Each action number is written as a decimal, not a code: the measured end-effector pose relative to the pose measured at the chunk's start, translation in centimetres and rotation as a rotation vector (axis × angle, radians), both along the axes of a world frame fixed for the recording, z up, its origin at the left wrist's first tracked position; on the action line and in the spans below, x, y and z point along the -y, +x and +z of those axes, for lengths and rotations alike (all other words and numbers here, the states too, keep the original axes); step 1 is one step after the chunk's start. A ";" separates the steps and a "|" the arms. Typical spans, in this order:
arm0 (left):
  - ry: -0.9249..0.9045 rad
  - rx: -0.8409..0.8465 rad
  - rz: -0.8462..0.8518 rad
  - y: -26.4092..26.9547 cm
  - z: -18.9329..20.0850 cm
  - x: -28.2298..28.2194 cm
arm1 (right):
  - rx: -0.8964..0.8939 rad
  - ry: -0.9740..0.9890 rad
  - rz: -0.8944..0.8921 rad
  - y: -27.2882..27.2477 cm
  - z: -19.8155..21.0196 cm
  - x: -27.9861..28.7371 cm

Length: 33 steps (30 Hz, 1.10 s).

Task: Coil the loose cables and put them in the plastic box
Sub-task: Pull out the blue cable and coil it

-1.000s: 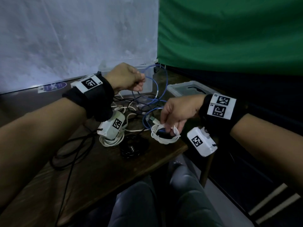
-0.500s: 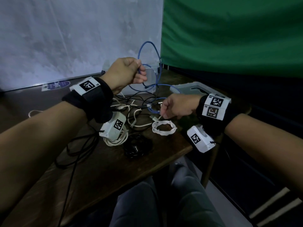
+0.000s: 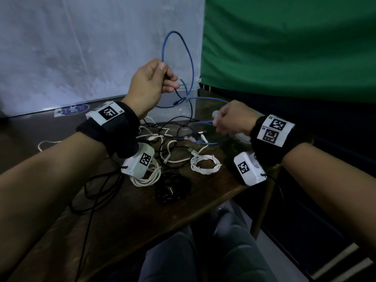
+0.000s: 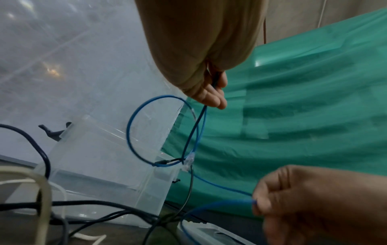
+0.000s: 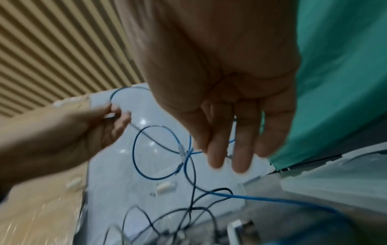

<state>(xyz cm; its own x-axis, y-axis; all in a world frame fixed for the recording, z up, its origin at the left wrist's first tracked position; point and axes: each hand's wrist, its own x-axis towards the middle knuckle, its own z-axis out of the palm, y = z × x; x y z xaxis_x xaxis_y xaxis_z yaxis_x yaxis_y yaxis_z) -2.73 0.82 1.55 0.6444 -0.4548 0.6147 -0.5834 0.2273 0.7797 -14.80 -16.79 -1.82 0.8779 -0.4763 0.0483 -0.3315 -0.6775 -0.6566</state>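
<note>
Head view: the left hand (image 3: 149,88), raised in front of the box (image 3: 173,106), pinches the blue cable (image 3: 191,64), whose loop stands above the box rim. The right hand (image 3: 232,119), right of the box, has fingers curled on a lower run of that cable. Nothing shows through the clear box wall. In front of the box on the table (image 3: 126,216) lie two white coils (image 3: 205,164), one black coil (image 3: 173,188), and tangled loose leads.

Left wrist view: thumb and fingers (image 4: 209,96) pinch the blue cable (image 4: 130,126); the box (image 4: 100,165) stands behind.

Right wrist view: the right hand (image 5: 228,92) is blurred, its grip unclear.
</note>
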 end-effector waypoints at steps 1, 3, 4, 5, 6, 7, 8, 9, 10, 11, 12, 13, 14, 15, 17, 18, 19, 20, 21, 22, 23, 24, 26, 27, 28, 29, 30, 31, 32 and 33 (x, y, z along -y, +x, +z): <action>-0.014 0.011 0.015 0.2 -0.1 -0.1 | 0.077 0.034 -0.027 0.1 0.4 0.3; -0.078 0.013 0.060 0.6 -0.1 -0.2 | 0.211 0.050 -0.075 0.2 1.1 0.8; -0.117 0.007 0.084 0.8 0.0 -0.4 | 0.258 0.042 -0.094 0.2 1.3 1.0; -0.151 -0.001 0.107 1.1 0.1 -0.5 | 0.276 0.028 -0.105 0.1 1.4 1.2; -0.172 -0.006 0.126 1.3 0.2 -0.6 | 0.267 0.016 -0.104 0.1 1.5 1.4; -0.179 -0.006 0.139 1.3 0.3 -0.7 | 0.226 0.016 -0.089 0.0 1.5 1.5; -0.177 0.001 0.143 1.3 0.3 -0.8 | 0.161 0.024 -0.062 0.0 1.3 1.6; -0.171 0.012 0.137 1.3 0.2 -0.7 | 0.081 0.031 -0.029 -0.1 1.2 1.5; -0.163 0.029 0.125 1.1 0.2 -0.7 | 0.006 0.034 0.004 -0.1 1.0 1.3; -0.153 0.050 0.112 1.0 0.1 -0.7 | -0.042 0.037 0.028 -0.1 0.9 1.0; -0.140 0.072 0.100 0.7 0.1 -0.7 | -0.058 0.045 0.043 0.0 0.8 0.8; -0.127 0.092 0.086 0.5 0.0 -0.7 | -0.045 0.062 0.050 0.2 0.8 0.6; -0.117 0.108 0.070 0.4 0.0 -0.7 | -0.012 0.084 0.051 0.6 0.7 0.4; -0.107 0.121 0.056 0.3 0.0 -0.7 | 0.032 0.102 0.050 1.0 0.6 0.3; -0.094 0.141 0.044 0.2 -0.1 -0.7 | 0.119 0.127 0.056 2.0 0.6 -0.1; -0.093 0.142 0.041 0.2 -0.1 -0.7 | 0.154 0.132 0.055 2.5 0.6 -0.2; -0.093 0.141 0.036 0.2 -0.1 -0.7 | 0.187 0.138 0.051 3.0 0.5 -0.5; -0.095 0.141 0.027 0.2 -0.1 -0.8 | 0.218 0.146 0.042 3.5 0.5 -0.7; -0.092 0.144 0.014 0.2 -0.2 -0.9 | 0.242 0.157 0.036 3.9 0.5 -0.8; -0.082 0.149 0.001 0.3 -0.3 -1.0 | 0.260 0.167 0.044 4.3 0.6 -1.0; -0.066 0.154 -0.010 0.3 -0.5 -1.1 | 0.281 0.166 0.062 4.6 0.6 -1.2; -0.048 0.155 -0.022 0.4 -0.6 -1.2 | 0.295 0.154 0.085 4.8 0.6 -1.3; -0.004 0.152 -0.047 0.8 -0.8 -1.5 | 0.328 0.097 0.114 5.0 0.8 -1.3; 0.023 0.152 -0.055 1.0 -0.9 -1.6 | 0.346 0.079 0.114 5.2 1.0 -1.2; 0.051 0.154 -0.060 1.2 -1.0 -1.7 | 0.369 0.088 0.102 5.3 1.1 -1.2; 0.078 0.156 -0.063 1.3 -1.1 -1.8 | 0.401 0.118 0.084 5.5 1.2 -1.1; 0.099 0.160 -0.066 1.4 -1.2 -1.9 | 0.447 0.157 0.063 5.6 1.4 -1.0; 0.109 0.164 -0.069 1.5 -1.2 -1.9 | 0.493 0.191 0.033 5.8 1.6 -0.9; 0.110 0.170 -0.071 1.5 -1.3 -1.9 | 0.525 0.217 0.005 5.9 1.7 -0.8; 0.102 0.177 -0.071 1.5 -1.3 -1.9 | 0.538 0.232 -0.006 5.9 1.8 -0.8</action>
